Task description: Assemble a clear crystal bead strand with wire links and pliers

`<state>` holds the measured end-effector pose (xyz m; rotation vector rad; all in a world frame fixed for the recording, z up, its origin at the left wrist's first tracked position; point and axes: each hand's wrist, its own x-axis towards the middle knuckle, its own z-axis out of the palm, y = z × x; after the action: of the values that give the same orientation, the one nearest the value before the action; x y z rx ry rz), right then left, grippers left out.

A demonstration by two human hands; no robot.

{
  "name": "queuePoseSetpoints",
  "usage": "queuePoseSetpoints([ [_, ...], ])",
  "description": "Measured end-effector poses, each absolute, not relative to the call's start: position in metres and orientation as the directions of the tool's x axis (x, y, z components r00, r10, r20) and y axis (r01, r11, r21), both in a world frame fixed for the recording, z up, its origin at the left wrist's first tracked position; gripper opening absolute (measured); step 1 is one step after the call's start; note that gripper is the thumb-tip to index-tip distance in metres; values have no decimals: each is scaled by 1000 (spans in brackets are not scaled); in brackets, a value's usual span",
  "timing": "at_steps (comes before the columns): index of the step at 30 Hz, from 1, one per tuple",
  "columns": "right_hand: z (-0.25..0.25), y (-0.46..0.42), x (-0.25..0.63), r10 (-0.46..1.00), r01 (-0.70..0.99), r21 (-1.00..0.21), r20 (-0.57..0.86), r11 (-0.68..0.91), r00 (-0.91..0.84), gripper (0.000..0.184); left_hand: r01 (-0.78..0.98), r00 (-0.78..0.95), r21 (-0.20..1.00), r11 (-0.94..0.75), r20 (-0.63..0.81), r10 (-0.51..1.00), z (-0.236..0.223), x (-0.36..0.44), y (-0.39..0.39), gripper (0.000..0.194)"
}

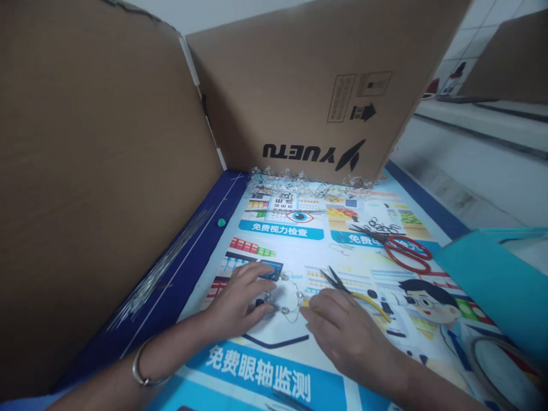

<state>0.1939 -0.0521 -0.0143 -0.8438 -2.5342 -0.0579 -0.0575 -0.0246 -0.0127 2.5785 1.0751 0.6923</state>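
Note:
A thin wire ring with several clear beads (299,298) lies between my two hands, low over the printed sheet. My left hand (240,302), with a silver bangle on its wrist, reaches in from the left; its curved thumb and fingers hold the ring's left side. From the right, my right hand (346,328) has its thumb and fingertips pinched together at the ring's right edge. Yellow-handled pliers (338,282) lie just beyond my right hand, which covers part of them. What exactly sits between the right fingertips is hidden.
Red-handled scissors (409,254) lie at the right beside small dark wire pieces (377,225). Clear beaded wire pieces (295,180) line the foot of the cardboard wall (299,103). Straight wires (162,262) and a green bit (221,222) lie left. A roll (475,354) sits front right.

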Motion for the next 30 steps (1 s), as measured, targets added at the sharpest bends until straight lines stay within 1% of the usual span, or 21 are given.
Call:
queuePoseSetpoints([
  [3,-12,-57,187,578,559,-160,328,813,-747,20,546,659,407,-732,332,675,-10,-56,-26,17],
  [5,-13,-58,184,612,584,-184,252,791,-750,23,526,707,393,-754,291,645,-8,-54,-27,15],
  [7,-15,-59,181,636,605,-197,209,771,-742,28,524,739,366,-769,255,624,-7,-52,-28,15],
  [8,-16,-59,181,644,612,-203,199,764,-739,28,528,746,350,-774,245,620,-6,-51,-28,15],
  [12,-15,-58,181,658,617,-236,186,751,-730,18,549,745,313,-775,236,624,-4,-49,-28,16],
  [17,-9,-56,180,685,638,-264,159,723,-711,10,552,748,307,-775,228,623,-2,-47,-30,15],
  [20,-7,-55,180,694,645,-277,145,712,-705,1,547,749,306,-779,236,619,-2,-44,-33,15],
  [22,-7,-54,180,690,640,-279,141,716,-710,7,538,753,306,-786,244,611,-1,-42,-35,15],
  [25,-9,-55,182,691,637,-289,149,715,-708,7,529,758,314,-788,244,606,-2,-42,-36,17],
  [30,-16,-58,183,685,608,-326,230,724,-692,13,496,787,298,-816,241,567,-4,-46,-35,21],
])
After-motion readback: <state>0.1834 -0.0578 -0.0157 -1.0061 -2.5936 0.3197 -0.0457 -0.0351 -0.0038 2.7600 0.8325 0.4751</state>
